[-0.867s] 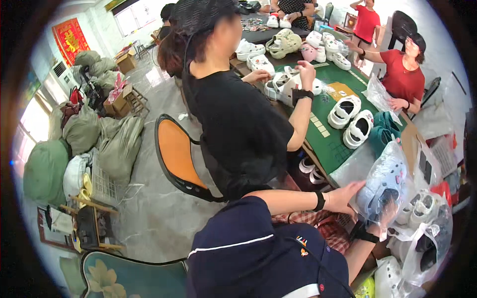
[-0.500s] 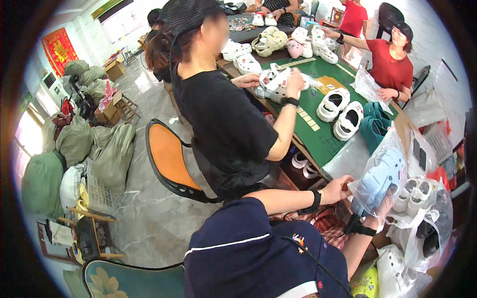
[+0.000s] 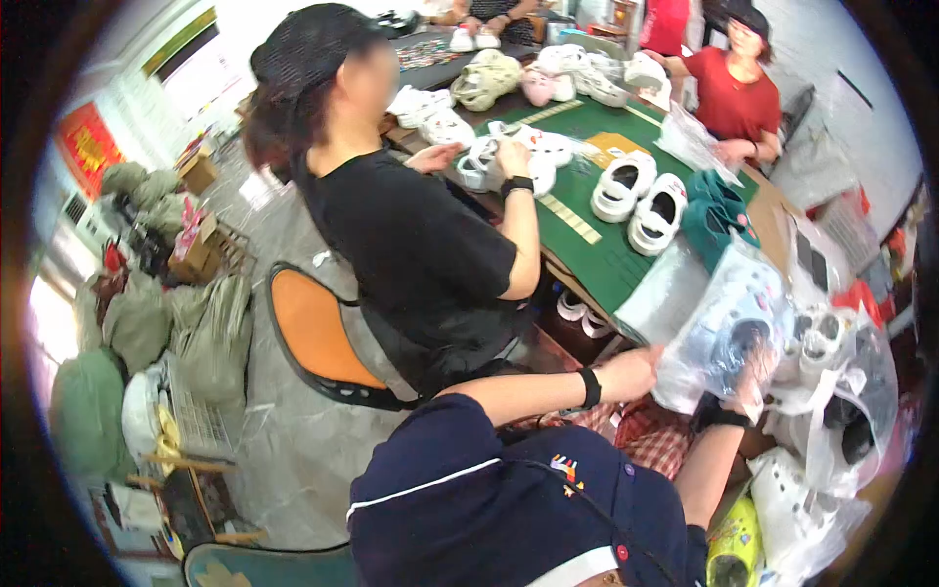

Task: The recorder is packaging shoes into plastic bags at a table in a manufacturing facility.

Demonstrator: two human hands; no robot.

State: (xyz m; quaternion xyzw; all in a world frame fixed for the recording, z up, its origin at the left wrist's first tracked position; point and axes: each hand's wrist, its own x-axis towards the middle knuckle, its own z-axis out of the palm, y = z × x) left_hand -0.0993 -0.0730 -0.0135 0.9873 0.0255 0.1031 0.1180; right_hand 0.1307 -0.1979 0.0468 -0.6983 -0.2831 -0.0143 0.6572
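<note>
Light-blue clogs [image 3: 748,308] with small charms sit in a clear plastic bag [image 3: 685,377], at the right edge of the green-topped table. My left hand [image 3: 631,374] pinches the bag's left edge. My right hand [image 3: 753,380] holds the clogs at their lower end; its fingers are partly covered by the plastic. Just beyond the bag stand dark-green shoes [image 3: 719,220]. Beside them is a pair of white shoes [image 3: 626,186] on the table.
A co-worker in black [image 3: 406,230] handles a white clog at the table's left side; another in red [image 3: 729,93] sits across. Bagged white shoes [image 3: 817,338] and a yellow-green clog [image 3: 734,543] lie at my right. An orange-backed chair [image 3: 318,333] stands at left.
The clogs in the bag have turned, and their openings now face me more. Both my hands have shifted slightly left in view as the view moved. The co-worker's white clog has tilted.
</note>
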